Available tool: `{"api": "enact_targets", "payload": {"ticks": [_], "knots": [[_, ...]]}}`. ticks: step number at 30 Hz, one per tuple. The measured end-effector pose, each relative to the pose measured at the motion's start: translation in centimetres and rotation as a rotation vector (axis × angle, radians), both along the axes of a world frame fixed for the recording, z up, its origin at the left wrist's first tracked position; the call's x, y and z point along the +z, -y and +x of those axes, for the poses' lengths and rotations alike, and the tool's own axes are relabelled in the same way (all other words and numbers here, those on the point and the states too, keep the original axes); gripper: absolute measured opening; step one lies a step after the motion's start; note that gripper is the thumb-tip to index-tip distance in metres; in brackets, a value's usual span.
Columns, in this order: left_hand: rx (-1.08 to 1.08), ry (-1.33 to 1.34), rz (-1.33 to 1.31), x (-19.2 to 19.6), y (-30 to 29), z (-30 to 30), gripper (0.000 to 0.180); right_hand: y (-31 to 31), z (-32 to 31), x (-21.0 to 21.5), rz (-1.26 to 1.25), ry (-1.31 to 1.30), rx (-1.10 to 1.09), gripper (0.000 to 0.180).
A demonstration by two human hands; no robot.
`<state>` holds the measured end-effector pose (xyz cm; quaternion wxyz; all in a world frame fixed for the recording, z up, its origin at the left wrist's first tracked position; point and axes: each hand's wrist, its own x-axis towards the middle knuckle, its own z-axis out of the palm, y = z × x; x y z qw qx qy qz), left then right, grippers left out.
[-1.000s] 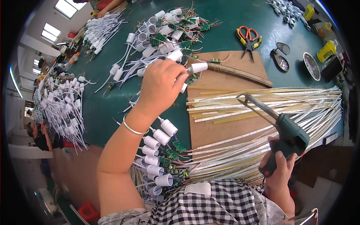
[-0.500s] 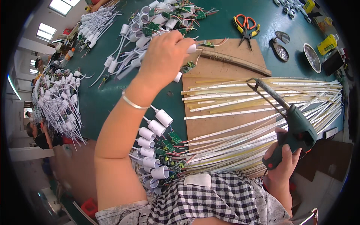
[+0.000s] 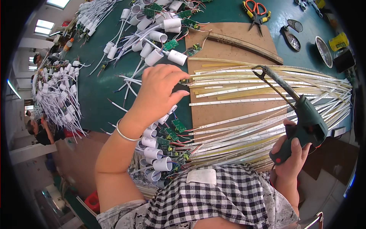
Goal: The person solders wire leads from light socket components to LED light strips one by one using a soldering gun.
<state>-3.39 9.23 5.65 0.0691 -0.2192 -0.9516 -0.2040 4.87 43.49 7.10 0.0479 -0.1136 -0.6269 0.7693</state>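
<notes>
The right hand (image 3: 291,158), at the lower right of the frame, is clamped around the handle of a green soldering gun (image 3: 305,122), thumb and fingers wrapped tight on the dark grip. The gun's long metal tip slants up and to the left, ending above the fan of pale LED strips (image 3: 244,95) near the centre right. The left hand (image 3: 158,93) sits at the centre of the frame, palm down, fingers curled with their tips pressing at the left ends of the upper strips, where a small dark piece lies at the edge of the brown board (image 3: 232,42); whether the fingers pinch that piece or only rest on it cannot be told. A silver bangle (image 3: 126,134) circles the left wrist.

The strips spread across the board from centre to right edge, some white, some yellowish. Below the left hand, toward the bottom centre, lies a cluster of white lamp caps (image 3: 156,160) with small green circuit boards and coloured wires. More white caps with leads (image 3: 152,36) lie scattered on the green table (image 3: 103,87) at the upper centre, and another heap at the left edge. Orange-handled scissors (image 3: 256,10) lie at the top right. A checked shirt (image 3: 213,202) fills the bottom centre.
</notes>
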Motion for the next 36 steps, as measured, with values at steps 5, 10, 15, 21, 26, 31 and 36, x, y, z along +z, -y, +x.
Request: {"api": "enact_targets", "payload": {"ticks": [5,10,15,21,26,31,36], "knots": [[0.049,-0.058,0.021,-1.8,-1.4,-0.2,0.029,0.3,0.1,0.3,0.006,0.016,0.014,0.066],[0.125,-0.096,0.171,-2.5,-1.1,-0.3,0.013,0.7,-0.1,0.0,0.007,0.028,0.07,0.066],[-0.024,0.264,0.058,0.3,0.3,2.3,0.01,0.5,0.4,0.0,0.065,0.049,0.2,0.065],[0.042,0.316,0.05,1.0,0.1,3.0,0.005,1.6,0.6,0.4,0.079,0.14,0.36,0.059],[0.034,0.287,0.003,0.0,-0.3,2.7,0.002,2.6,0.6,0.7,0.124,0.211,0.337,0.066],[0.071,0.254,0.02,-0.9,-0.5,2.3,0.005,2.7,0.6,0.3,0.118,0.224,0.356,0.065],[0.076,0.217,0.009,-1.4,-0.6,2.2,0.005,2.8,0.8,0.2,0.116,0.228,0.387,0.064]]}}
